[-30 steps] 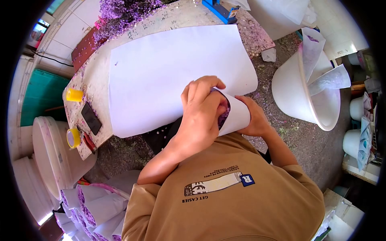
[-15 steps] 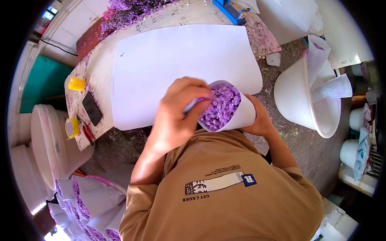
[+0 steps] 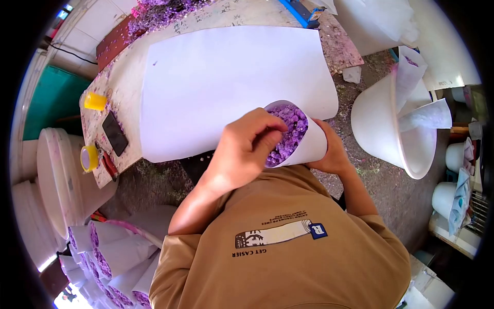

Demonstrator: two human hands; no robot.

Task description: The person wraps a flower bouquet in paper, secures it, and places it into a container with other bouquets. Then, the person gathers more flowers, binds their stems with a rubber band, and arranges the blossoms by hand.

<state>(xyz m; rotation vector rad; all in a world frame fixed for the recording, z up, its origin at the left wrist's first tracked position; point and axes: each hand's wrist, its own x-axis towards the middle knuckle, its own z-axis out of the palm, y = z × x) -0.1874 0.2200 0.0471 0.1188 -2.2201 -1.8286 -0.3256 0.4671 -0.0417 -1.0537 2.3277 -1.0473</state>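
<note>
1. Two hands noted: we find the right hand (image 3: 335,150) clamped around the paper wrap (image 3: 315,145), fingertips hidden.
2. We see the left hand (image 3: 237,152) at its mouth, thumb and fingers close together by the purple flowers (image 3: 294,129); any pinch we cannot tell.
3. We record the mouth facing left, long axis running toward the right hand.
4. We note the white sheet (image 3: 226,87) just beyond; rightward, floor (image 3: 378,193) separates wrap and tub (image 3: 373,121).

A white tiled wall (image 3: 105,23) rose beside the stained counter (image 3: 128,77); a green panel (image 3: 54,100) stood at the left, and the grey floor (image 3: 396,206) lay flecked.
</note>
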